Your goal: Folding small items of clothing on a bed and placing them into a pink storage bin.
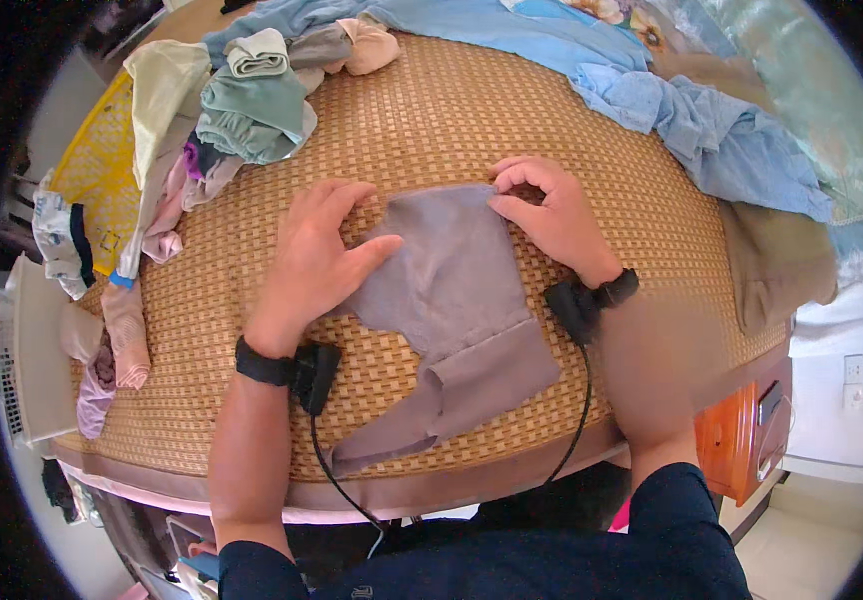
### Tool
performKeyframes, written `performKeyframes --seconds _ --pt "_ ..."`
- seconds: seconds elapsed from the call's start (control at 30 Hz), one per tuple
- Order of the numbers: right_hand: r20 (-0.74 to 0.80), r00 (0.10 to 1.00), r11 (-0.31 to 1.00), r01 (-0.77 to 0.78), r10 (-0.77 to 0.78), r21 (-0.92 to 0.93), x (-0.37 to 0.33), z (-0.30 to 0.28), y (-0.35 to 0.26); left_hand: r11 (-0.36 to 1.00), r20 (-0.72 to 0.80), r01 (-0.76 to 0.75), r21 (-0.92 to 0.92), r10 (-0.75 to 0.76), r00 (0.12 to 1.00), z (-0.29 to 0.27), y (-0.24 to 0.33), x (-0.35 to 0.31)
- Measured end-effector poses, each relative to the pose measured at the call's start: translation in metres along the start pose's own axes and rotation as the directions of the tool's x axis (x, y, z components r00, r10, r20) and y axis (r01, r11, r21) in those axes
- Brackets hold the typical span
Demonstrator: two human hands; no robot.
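We see a mauve-grey garment (462,255) lying mostly flat on a woven tan mat (217,330), in the middle of the view, between the person's two hands. The long axis of its broad panel runs away from the person, with the near end leaning toward the right; its fairly straight far edge lies crosswise, pointing away from the body. At the near end, beyond a slanting crease, we see a narrower part turn off and taper toward the lower left, so its tip points back at the person's left forearm. The left hand (317,250) lies at the garment's left side, its fingers open, the thumb spread well apart and resting over the cloth near that edge, the other fingertips just beside the far left corner. With the right hand (562,215), we find the thumb and forefinger closed on the far right corner, pinching it. Each wrist carries a black strap with a small black box and a cable. Around them on the mat we note a green folded cloth (252,110) and a yellow basket (92,165) toward the far left, and a rumpled light-blue cloth (732,145) toward the far right.
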State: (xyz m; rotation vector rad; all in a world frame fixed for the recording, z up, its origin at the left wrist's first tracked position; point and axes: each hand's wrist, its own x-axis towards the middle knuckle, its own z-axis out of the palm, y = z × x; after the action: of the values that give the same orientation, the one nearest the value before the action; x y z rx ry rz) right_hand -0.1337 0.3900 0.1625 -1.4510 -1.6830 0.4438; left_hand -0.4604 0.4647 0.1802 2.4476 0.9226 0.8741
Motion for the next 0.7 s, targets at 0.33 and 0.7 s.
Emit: performKeyframes --seconds 0.33,0.7 --pt "0.002 0.991 0.978 0.129 -0.131 -0.161 0.000 0.000 -0.014 0.998 0.044 -0.048 0.049 0.046 0.998 0.005 0.005 -0.002" --pt "0.044 0.995 0.993 0.094 -0.091 -0.072 -0.002 0.000 -0.010 0.976 0.019 0.095 -0.195 -0.093 0.995 0.007 0.014 0.000"
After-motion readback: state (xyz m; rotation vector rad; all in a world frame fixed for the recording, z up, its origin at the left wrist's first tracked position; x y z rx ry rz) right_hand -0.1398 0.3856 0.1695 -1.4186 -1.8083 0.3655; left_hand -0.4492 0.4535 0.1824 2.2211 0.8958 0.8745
